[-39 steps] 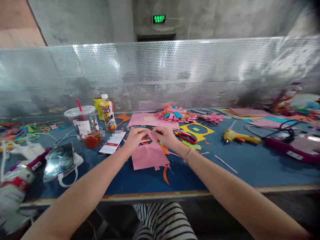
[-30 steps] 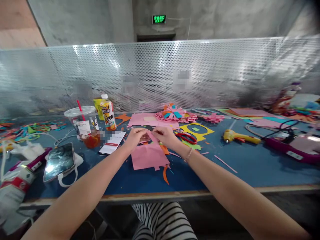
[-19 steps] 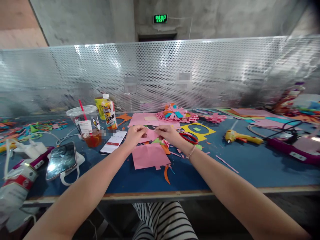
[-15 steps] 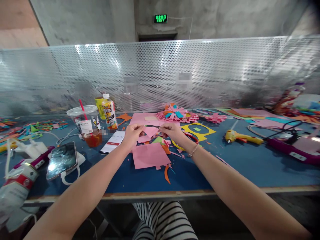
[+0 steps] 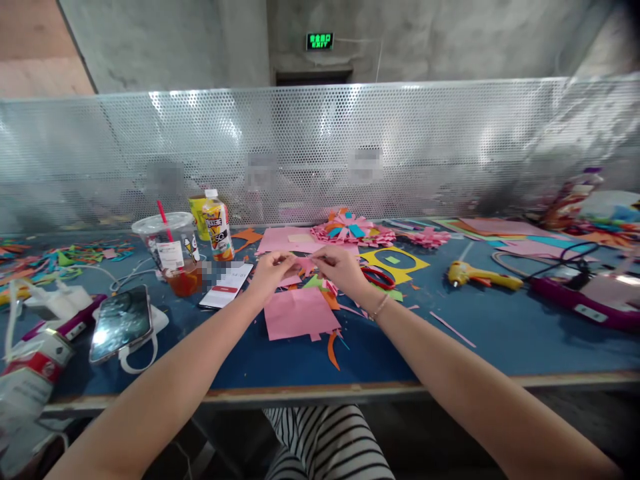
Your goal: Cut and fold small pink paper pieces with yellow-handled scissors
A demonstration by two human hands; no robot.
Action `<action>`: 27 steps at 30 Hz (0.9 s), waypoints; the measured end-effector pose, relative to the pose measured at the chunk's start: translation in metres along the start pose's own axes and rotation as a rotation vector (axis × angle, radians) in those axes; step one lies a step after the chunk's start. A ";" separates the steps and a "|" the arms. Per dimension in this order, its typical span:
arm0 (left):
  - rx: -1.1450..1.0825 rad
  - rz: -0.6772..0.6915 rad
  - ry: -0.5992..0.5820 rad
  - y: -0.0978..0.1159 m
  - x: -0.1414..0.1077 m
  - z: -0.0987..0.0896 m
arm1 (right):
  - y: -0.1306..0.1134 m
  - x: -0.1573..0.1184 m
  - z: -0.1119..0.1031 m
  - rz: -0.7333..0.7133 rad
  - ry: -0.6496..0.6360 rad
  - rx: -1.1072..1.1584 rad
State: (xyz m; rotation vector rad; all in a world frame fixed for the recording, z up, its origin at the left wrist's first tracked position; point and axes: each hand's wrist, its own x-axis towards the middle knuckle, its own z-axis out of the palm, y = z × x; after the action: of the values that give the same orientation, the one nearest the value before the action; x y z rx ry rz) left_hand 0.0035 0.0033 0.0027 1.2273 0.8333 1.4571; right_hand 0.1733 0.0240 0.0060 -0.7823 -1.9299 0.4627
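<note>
Above the middle of the blue table, my left hand (image 5: pixel 273 272) pinches a small piece of pink paper (image 5: pixel 305 266) from its left side. The fingertips of my right hand (image 5: pixel 341 271) are closed on the paper's right edge, so the piece spans the short gap between both hands. The fingers partly hide it. Just below lies a larger pink sheet (image 5: pixel 301 315), with pink, green and orange scraps around its upper right edge. Red-handled scissors (image 5: pixel 379 278) rest beside my right hand, near a yellow paper with cut-out holes (image 5: pixel 413 259).
A phone with a lit screen (image 5: pixel 226 285), a plastic cup (image 5: pixel 181 267) and a drink bottle (image 5: pixel 219 228) stand to the left. Behind my hands is a pink paper flower (image 5: pixel 345 227). At right lie a yellow glue gun (image 5: pixel 483 275) and a purple power strip (image 5: pixel 580 303).
My hands have come closer together, and my right fingers now cover the right part of the pink paper. Less of the piece shows. The view has shifted slightly.
</note>
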 end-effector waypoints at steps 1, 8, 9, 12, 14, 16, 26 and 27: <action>-0.070 -0.014 0.011 0.001 -0.001 0.002 | 0.001 0.000 0.000 -0.101 0.043 -0.045; -0.155 -0.044 0.164 0.003 -0.001 0.002 | 0.000 0.002 0.010 -0.227 0.075 -0.088; -0.102 -0.029 0.162 0.003 -0.001 0.001 | 0.000 0.002 0.011 -0.157 0.066 -0.040; 0.043 0.021 0.120 0.000 0.000 -0.002 | 0.000 0.002 0.013 0.109 0.048 0.154; 0.096 0.039 0.099 -0.001 0.000 -0.003 | 0.000 0.002 0.013 0.258 -0.040 0.278; 0.119 0.040 0.092 -0.003 0.000 -0.003 | -0.001 0.002 0.013 0.345 -0.161 0.344; -0.029 -0.138 -0.019 -0.006 -0.002 0.003 | -0.011 0.003 0.009 0.404 -0.170 0.367; -0.018 -0.141 -0.031 -0.006 -0.003 0.002 | -0.010 0.004 0.009 0.396 -0.174 0.358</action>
State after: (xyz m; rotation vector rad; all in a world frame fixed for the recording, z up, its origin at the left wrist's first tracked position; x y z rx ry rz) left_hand 0.0075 0.0021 -0.0033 1.1515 0.8669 1.3259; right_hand 0.1609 0.0191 0.0104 -0.9084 -1.7736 1.1164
